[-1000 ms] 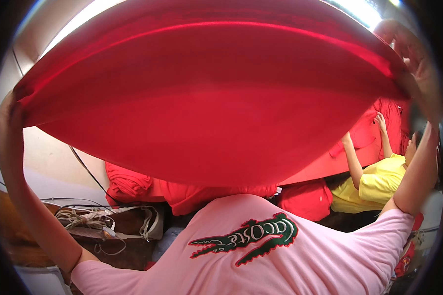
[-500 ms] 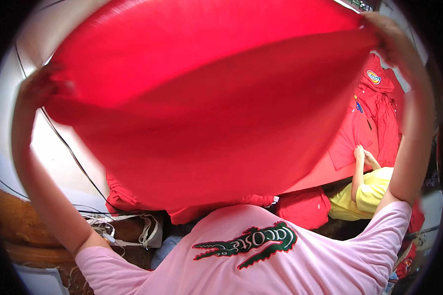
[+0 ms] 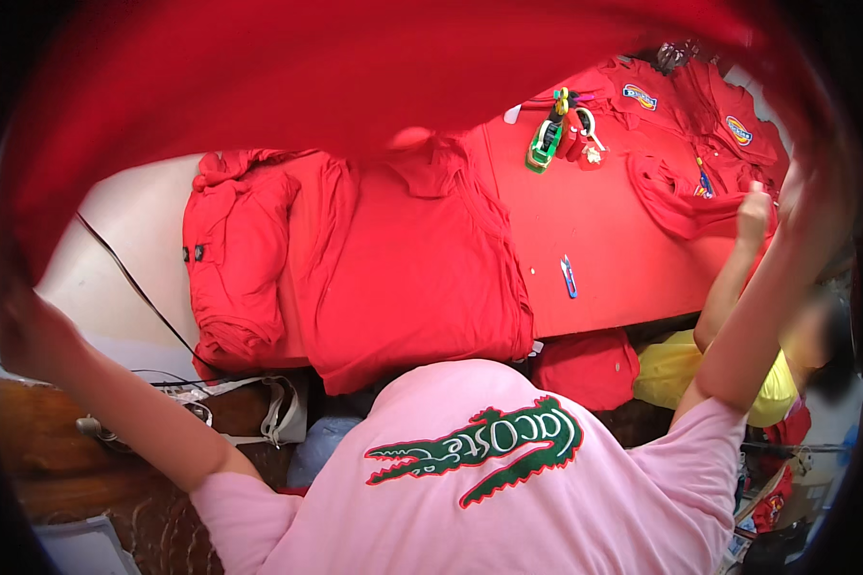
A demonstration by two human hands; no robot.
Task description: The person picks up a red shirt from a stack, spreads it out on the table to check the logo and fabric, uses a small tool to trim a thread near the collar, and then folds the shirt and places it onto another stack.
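A large sheet of red cloth (image 3: 288,86), blurred by motion, hangs raised across the top of the view. At its far left edge my left hand (image 3: 17,321) grips it, the fingers mostly hidden in fabric and shadow. My right hand (image 3: 815,144) holds the opposite side high at the right, smeared by motion. Below the lifted cloth, a red shirt (image 3: 422,259) lies spread on the table, its lower edge hanging over the near side. Left of it, a bunched red garment (image 3: 235,268) with dark buttons is heaped.
Blue thread snips (image 3: 569,276) lie on the red tabletop (image 3: 604,287). Farther back stand a green tape dispenser (image 3: 545,144) and red garments with patches (image 3: 662,105). A co-worker in a yellow top (image 3: 676,369) handles red cloth at right. A black cable (image 3: 134,278) crosses the left.
The cloth has swung up and toward me, uncovering the table, the shirt and the tools. My hands have moved outward with it. The co-worker's hand has risen with a piece of red cloth.
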